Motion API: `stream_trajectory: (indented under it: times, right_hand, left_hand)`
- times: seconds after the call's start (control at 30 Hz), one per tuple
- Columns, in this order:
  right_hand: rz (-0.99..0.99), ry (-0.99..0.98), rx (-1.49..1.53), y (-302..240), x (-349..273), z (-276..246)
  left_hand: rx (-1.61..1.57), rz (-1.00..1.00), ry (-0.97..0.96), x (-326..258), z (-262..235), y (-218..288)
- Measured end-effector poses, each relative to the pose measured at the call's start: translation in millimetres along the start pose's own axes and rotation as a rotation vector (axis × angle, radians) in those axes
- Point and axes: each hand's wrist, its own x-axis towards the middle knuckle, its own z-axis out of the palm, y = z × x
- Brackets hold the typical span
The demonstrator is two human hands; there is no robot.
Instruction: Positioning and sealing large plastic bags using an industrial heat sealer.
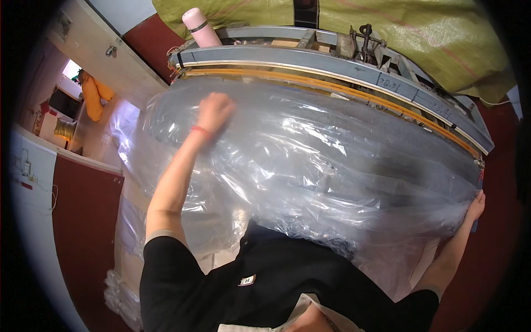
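Observation:
A wide sheet of clear plastic film lies wrinkled over the bench in front of me, shining in many folds. Over its far left part is my left hand, curled closed and slightly smeared by motion, with a red band on the wrist. What its fingers hold, if anything, is hidden. Out at the far right, my right hand is closed on the right edge of the film. The film's near side hangs in crumpled folds against my black shirt.
Behind the film runs a long grey metal frame with an orange strip and a metal clamp. A pink bottle stands at its left end. Yellow-green woven sheeting hangs behind. An open door is at left; loose film lies on the floor.

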Motion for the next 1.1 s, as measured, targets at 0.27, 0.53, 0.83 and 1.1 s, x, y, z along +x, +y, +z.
stream_trajectory:
  times: [0.27,0.53,0.83,1.1]
  right_hand:
    - [0.26,0.024,0.822,12,-13,-26]
    - [0.34,0.161,0.976,10,-32,-76]
    - [0.378,0.299,0.796,-121,2,-36]
    - [0.072,0.362,0.515,-134,16,90]
  left_hand:
    - [0.165,-0.066,0.179,30,43,8]
    - [0.063,-0.044,0.152,36,42,21]
    - [-0.814,-0.616,0.502,60,29,-3]
    - [-0.422,-0.545,0.587,62,69,-90]
